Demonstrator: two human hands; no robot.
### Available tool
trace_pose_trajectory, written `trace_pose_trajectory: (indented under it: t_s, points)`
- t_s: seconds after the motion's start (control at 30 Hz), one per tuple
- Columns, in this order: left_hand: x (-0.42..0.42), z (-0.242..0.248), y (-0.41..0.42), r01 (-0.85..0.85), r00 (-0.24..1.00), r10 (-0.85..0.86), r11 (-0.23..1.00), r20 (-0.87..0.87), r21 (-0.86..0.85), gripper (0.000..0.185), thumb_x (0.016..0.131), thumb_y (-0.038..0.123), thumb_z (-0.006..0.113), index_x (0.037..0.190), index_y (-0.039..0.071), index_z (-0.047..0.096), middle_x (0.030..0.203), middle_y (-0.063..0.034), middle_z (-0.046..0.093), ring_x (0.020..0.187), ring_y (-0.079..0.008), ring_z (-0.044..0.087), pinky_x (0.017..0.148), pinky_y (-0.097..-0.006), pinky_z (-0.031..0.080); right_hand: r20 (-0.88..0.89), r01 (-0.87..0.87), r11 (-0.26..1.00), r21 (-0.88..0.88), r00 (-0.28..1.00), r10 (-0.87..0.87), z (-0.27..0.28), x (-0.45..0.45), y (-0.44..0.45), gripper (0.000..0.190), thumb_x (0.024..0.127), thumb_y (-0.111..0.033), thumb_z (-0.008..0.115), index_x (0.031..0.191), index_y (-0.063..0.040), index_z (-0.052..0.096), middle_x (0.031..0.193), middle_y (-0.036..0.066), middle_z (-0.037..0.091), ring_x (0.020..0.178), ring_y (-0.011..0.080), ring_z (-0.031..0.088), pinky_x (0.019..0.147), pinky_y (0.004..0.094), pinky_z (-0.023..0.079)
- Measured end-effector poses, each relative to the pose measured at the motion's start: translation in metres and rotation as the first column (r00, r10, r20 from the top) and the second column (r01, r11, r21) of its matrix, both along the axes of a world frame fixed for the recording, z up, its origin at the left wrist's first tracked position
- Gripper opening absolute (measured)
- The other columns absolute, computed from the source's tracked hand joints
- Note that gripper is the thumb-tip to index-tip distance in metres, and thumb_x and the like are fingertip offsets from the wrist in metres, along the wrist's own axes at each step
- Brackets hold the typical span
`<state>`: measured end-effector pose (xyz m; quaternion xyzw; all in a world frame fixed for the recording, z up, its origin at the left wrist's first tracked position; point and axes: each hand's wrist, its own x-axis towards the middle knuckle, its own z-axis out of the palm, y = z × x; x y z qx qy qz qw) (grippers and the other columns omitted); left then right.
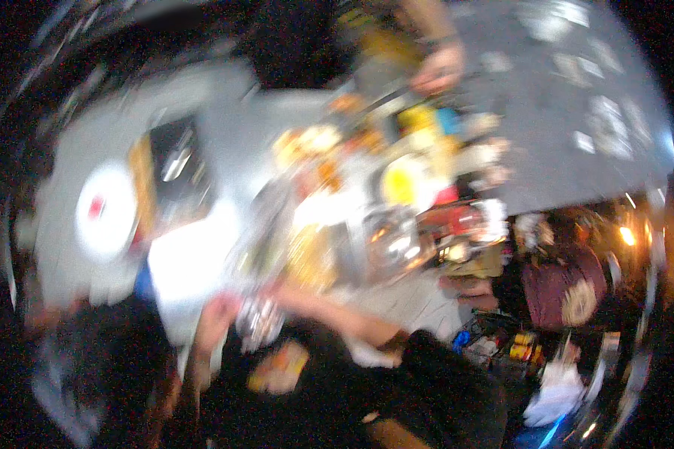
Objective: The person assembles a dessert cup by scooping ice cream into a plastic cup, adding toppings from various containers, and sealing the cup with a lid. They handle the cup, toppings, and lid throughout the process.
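Strong motion blur hides most detail. Both of my hands are low in the view, near the front edge of the crowded table (292, 106). My left hand (219, 311) is beside a shiny, silvery or clear crumpled thing (259, 322); whether it grips this is too smeared to tell. My right forearm reaches in from the right, and my right hand (274, 291) is just above the same shiny thing, near a yellowish, glossy thing (312, 255). Its fingers cannot be made out. A bright white rectangular surface (194, 255) is left of my hands.
A white disc with a red centre (106, 213) and a dark rectangular tray or box (180, 168) are at left. A reflective metal vessel (396, 238) stands among mixed items. Another person's hand (441, 67) is across the table. Maroon fabric (561, 286) lies at right.
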<state>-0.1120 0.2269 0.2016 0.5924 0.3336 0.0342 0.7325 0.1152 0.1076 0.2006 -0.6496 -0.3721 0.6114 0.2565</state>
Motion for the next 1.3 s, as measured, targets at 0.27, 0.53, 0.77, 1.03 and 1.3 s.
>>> trace_pose_trajectory:
  t_s: [0.27,0.53,0.77,1.03,1.3]
  points:
    - [0.009,0.0,0.01,0.076,0.987,-0.02,0.929,0.157,-0.362,0.035,0.095,0.021,0.067,0.125,0.007,0.056,0.102,-0.0168,0.065,0.088,-0.0217,0.062,0.081,-0.0352,0.053,-0.432,0.122,0.973,0.194,0.902,-0.027,-0.047,0.002,0.008,0.022,0.087,-0.022,0.076,0.092,-0.003,0.067,0.078,-0.002,0.063,0.072,0.0072,0.055,0.062,0.0268,0.044]
    - [0.025,0.062,-0.018,0.097,0.992,-0.124,0.756,-0.004,0.647,0.024,0.098,0.011,0.056,0.116,-0.003,0.053,0.1,-0.0255,0.062,0.089,-0.0357,0.061,0.079,-0.0433,0.049,-0.291,0.14,0.988,0.061,0.95,-0.117,-0.01,0.001,0.005,0.032,0.086,-0.027,0.076,0.098,0.0,0.064,0.087,0.001,0.062,0.08,0.0118,0.056,0.064,0.0302,0.045]
    - [0.011,0.029,-0.031,0.023,0.989,0.085,0.723,-0.123,0.69,0.014,0.098,0.009,0.054,0.103,-0.004,0.057,0.092,-0.0258,0.059,0.087,-0.044,0.056,0.077,-0.0491,0.046,-0.106,0.094,0.992,0.088,0.991,-0.084,-0.062,-0.018,-0.001,0.037,0.091,-0.026,0.069,0.121,-0.006,0.063,0.118,0.012,0.067,0.106,0.0209,0.062,0.093,0.0366,0.049]
    - [0.015,0.038,-0.012,-0.068,0.997,0.079,0.91,-0.011,0.408,0.014,0.092,0.01,0.066,0.099,-0.002,0.064,0.089,-0.0139,0.067,0.085,-0.0254,0.068,0.076,-0.0357,0.053,-0.533,0.474,0.88,0.039,0.755,-0.382,-0.016,-0.027,-0.001,0.021,0.085,-0.003,0.074,0.105,-0.003,0.07,0.11,0.009,0.072,0.1,0.0169,0.065,0.093,0.0315,0.051]
    - [0.019,0.045,-0.024,-0.221,0.975,0.19,0.736,0.119,0.64,0.009,0.092,0.007,0.065,0.098,0.0,0.066,0.091,-0.0147,0.064,0.082,-0.0296,0.065,0.074,-0.0378,0.053,-0.51,0.533,0.846,0.021,0.734,-0.449,-0.011,-0.03,-0.012,0.011,0.091,-0.004,0.07,0.102,-0.002,0.07,0.101,0.005,0.072,0.094,0.0106,0.065,0.088,0.0257,0.051]
